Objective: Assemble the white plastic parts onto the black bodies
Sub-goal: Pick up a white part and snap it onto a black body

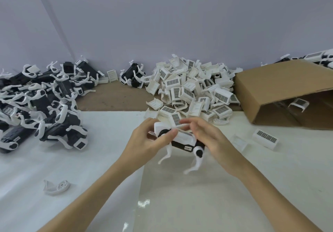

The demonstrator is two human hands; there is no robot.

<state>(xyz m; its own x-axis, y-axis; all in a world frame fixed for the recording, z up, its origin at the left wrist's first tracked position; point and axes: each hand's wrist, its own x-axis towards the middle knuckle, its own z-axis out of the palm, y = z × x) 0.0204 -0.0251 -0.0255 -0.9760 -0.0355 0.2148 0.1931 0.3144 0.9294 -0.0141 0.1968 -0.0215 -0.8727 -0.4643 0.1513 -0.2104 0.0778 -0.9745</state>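
The black body (182, 146) you are working on sits between your two hands, held just above the white table (90, 159), with its white legs (196, 161) hanging down toward the surface. A white plastic part (183, 136) lies along its top, and this looks like the fitting step: the cover is on the body but you cannot tell from here whether it has seated fully.

Your left hand (144, 140) grips the front end, thumb across the side near the black wheel-like joint. Your right hand (207, 136) curls over the rear end, fingers on the white cover; it is blurred, so exactly where the fingertips land is unclear.

The next move probably calls for even pressure along the cover while the left hand steadies the body, then a check that both edges sit flush.

Beyond your hands, the pile of white parts (191, 89) is heaped at the back, close to an open cardboard box (281, 87) lying on its side to the right. The heap of black bodies (45, 104) lies well apart on the left. Two loose covers (264, 139) rest near your right hand, and a white fragment (55, 186) lies near your left forearm.
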